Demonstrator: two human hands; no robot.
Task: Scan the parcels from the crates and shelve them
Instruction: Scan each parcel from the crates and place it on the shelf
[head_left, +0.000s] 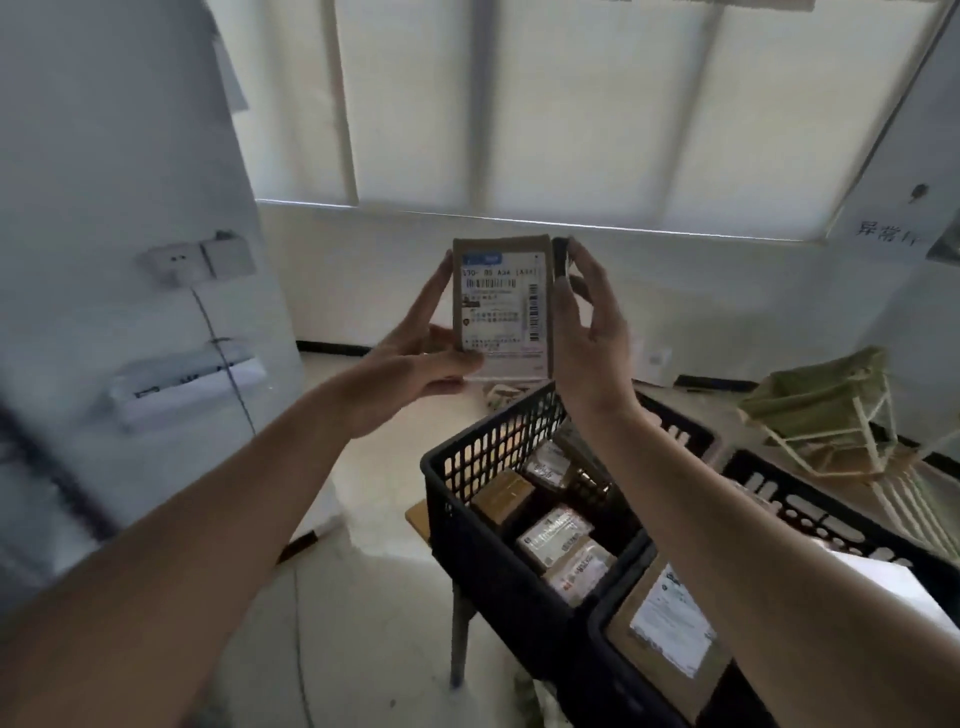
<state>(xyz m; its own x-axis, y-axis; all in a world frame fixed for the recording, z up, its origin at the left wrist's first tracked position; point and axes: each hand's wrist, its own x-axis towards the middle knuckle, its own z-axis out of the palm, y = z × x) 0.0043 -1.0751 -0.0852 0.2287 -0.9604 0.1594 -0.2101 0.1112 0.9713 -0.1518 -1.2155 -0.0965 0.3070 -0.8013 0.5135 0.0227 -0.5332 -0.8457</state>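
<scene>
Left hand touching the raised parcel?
Touching. The head view shows the left hand with its fingers along the parcel's left edge and its thumb across the label's lower corner.

A matt brown cardboard parcel (501, 306) bears a smooth white paper label (503, 310). Below it, a black plastic lattice crate (470, 514) holds more cardboard boxes (561, 545) with paper labels, near pale matt fabric blinds (597, 104).
</scene>
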